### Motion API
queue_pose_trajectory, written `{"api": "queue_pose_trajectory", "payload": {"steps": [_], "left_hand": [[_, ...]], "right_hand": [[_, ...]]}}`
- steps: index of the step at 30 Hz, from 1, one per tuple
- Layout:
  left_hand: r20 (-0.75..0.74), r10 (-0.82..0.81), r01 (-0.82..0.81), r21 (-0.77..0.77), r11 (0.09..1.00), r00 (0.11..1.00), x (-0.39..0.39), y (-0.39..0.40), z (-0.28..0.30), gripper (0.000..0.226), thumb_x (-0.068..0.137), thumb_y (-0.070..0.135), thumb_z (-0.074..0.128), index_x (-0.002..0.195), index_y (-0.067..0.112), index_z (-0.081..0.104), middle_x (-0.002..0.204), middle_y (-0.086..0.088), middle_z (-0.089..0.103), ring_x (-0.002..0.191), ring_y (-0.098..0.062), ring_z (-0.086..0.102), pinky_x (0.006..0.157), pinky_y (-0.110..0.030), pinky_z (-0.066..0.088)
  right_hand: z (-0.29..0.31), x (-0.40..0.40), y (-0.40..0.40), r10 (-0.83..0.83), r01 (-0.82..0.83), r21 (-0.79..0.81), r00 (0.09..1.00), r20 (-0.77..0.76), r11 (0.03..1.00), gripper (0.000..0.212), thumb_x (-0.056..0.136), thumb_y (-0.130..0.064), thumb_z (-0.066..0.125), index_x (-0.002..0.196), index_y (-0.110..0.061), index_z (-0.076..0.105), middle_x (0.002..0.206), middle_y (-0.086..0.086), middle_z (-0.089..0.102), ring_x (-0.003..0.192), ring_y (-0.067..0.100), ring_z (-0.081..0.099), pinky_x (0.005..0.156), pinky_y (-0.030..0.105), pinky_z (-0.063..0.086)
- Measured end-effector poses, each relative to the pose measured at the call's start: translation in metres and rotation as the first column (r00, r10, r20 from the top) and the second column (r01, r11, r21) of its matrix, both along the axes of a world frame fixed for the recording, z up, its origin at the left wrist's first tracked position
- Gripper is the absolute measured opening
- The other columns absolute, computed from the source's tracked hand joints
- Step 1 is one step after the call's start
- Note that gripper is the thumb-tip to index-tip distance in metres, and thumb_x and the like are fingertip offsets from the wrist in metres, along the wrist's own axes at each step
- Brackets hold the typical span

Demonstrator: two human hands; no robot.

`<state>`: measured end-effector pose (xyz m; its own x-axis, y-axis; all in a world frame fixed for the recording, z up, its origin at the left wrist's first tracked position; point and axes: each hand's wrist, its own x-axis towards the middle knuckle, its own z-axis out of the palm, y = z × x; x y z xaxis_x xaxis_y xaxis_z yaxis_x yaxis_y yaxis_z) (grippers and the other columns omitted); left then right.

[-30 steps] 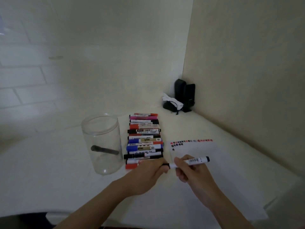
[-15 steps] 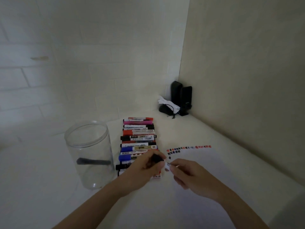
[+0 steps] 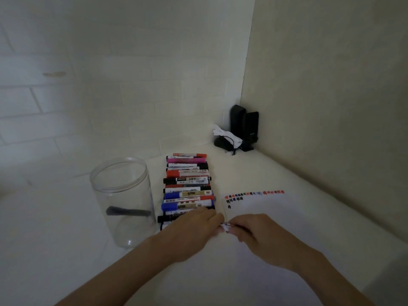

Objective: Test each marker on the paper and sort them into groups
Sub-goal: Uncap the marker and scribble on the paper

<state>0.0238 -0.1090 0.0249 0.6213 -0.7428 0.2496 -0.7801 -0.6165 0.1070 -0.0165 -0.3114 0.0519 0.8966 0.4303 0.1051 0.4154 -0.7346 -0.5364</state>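
Note:
My left hand (image 3: 196, 226) and my right hand (image 3: 256, 234) meet fingertip to fingertip over the near left corner of the white paper (image 3: 276, 219). Both pinch a white marker (image 3: 225, 227). Only a short piece of its barrel shows between the fingers, and its cap and tip are hidden. A row of several markers (image 3: 187, 184) in black, red, blue and pink lies side by side just beyond my left hand. Coloured test marks (image 3: 254, 193) run along the paper's far edge.
A clear plastic jar (image 3: 120, 173) stands left of the row with one dark marker (image 3: 128, 212) inside. Two black speakers (image 3: 244, 125) and a dark mouse (image 3: 220, 142) under a white tissue sit in the far corner. Walls close in behind and to the right.
The marker was held out in plain view, then my left hand drew a black cap away from it. Now both hands have closed together and the marker is almost hidden.

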Motion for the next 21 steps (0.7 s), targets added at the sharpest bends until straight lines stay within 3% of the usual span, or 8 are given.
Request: {"api": "queue_pose_trajectory", "payload": {"steps": [5,7,9,10,12,14,18,21], "left_hand": [[-0.145,0.045,-0.058,-0.089,0.994,0.988,-0.007,0.003,0.008,0.031,0.101,0.04,0.032,0.118,0.023,0.051,0.113,0.001,0.063,0.099,-0.011,0.059,0.09,-0.026,0.048],[-0.224,0.028,-0.061,-0.143,0.988,0.974,-0.006,0.007,0.008,0.027,0.099,0.043,0.035,0.111,0.026,0.053,0.105,0.007,0.062,0.091,-0.004,0.057,0.083,-0.017,0.047],[-0.284,0.01,-0.088,-0.263,0.961,0.959,-0.007,0.009,0.01,0.02,0.098,0.042,0.042,0.104,0.026,0.053,0.095,0.011,0.059,0.083,-0.003,0.054,0.075,-0.016,0.047],[-0.312,0.01,-0.117,-0.326,0.938,0.95,-0.007,0.009,0.01,0.018,0.098,0.038,0.044,0.102,0.024,0.055,0.091,0.011,0.059,0.081,-0.004,0.054,0.072,-0.016,0.047],[-0.377,0.011,-0.19,-0.443,0.876,0.926,-0.006,0.004,0.012,0.017,0.098,0.034,0.046,0.098,0.021,0.056,0.082,0.01,0.058,0.073,-0.004,0.054,0.064,-0.014,0.044],[-0.394,-0.005,-0.225,-0.535,0.814,0.919,-0.008,-0.007,0.012,0.016,0.096,0.036,0.047,0.094,0.023,0.056,0.074,0.012,0.055,0.066,-0.001,0.052,0.059,-0.011,0.04],[-0.415,0.026,-0.279,-0.564,0.777,0.909,-0.002,-0.027,-0.001,0.021,0.09,0.048,0.054,0.103,0.032,0.051,0.071,0.007,0.054,0.062,-0.008,0.053,0.057,-0.029,0.051],[-0.456,0.248,-0.456,-0.429,0.78,0.854,0.007,-0.026,-0.016,0.044,0.084,0.047,0.065,0.12,0.033,0.043,0.084,0.013,0.051,0.074,-0.001,0.049,0.067,-0.017,0.045]], "right_hand": [[-0.006,0.002,-0.006,0.077,-0.043,-0.148,0.969,0.233,0.988,0.032,0.099,-0.042,0.046,0.117,-0.024,0.066,0.096,-0.005,0.065,0.084,0.009,0.059,0.072,0.022,0.044],[-0.002,0.002,-0.007,0.07,-0.058,-0.069,0.98,0.187,0.996,0.025,0.096,-0.039,0.055,0.115,-0.029,0.067,0.092,-0.009,0.065,0.079,0.005,0.057,0.067,0.016,0.041],[0.003,0.002,-0.009,-0.014,0.004,0.166,0.998,0.055,0.986,0.02,0.089,-0.036,0.067,0.108,-0.033,0.071,0.084,-0.011,0.069,0.071,0.003,0.059,0.062,0.013,0.042],[0.005,0.001,-0.011,-0.076,0.078,0.32,0.997,-0.019,0.944,0.018,0.084,-0.035,0.072,0.102,-0.034,0.073,0.079,-0.008,0.07,0.064,0.003,0.059,0.059,0.015,0.043],[0.009,0.0,-0.011,-0.17,0.249,0.609,0.968,-0.185,0.753,0.011,0.078,-0.027,0.077,0.089,-0.029,0.076,0.07,-0.004,0.069,0.055,0.011,0.052,0.053,0.022,0.041],[0.005,-0.001,-0.005,-0.169,0.371,0.754,0.927,-0.335,0.542,0.006,0.079,-0.019,0.075,0.084,-0.022,0.076,0.064,-0.002,0.062,0.057,0.014,0.047,0.055,0.026,0.04],[-0.01,0.001,0.007,-0.155,0.435,0.738,0.895,-0.419,0.516,0.011,0.088,-0.021,0.068,0.094,-0.014,0.073,0.067,0.001,0.057,0.063,0.011,0.053,0.062,0.026,0.046],[-0.015,0.016,-0.01,-0.274,0.574,0.75,0.818,-0.506,0.328,0.018,0.09,-0.023,0.065,0.092,-0.007,0.072,0.067,0.002,0.057,0.062,0.012,0.051,0.057,0.024,0.042]]}}
